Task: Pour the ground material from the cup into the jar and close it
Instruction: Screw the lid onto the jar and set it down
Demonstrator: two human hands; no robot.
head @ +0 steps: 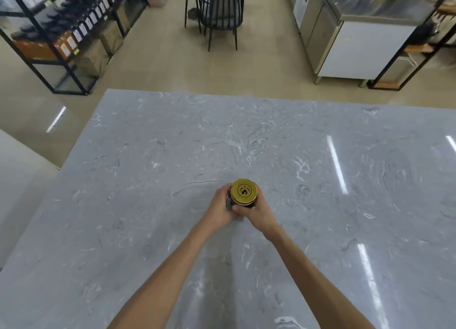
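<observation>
Shop floor, bottle shelves (81, 25) at left. Grey marble counter (320, 180) up front. Jar (249, 206) on counter near middle, gold lid (243, 191) on, contents hidden. Left hand (219, 209) and right hand (262, 211) both curled round jar.

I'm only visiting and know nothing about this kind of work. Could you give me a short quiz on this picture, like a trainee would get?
1. True or false: the gold lid is on the jar.
2. What holds the jar? A) one hand only; B) both hands; C) nothing, it stands alone.
3. Fill the gap: beneath the hands lies a grey, marbled ____.

Key
1. True.
2. B: the left hand and the right hand both curl round it.
3. table.
</observation>
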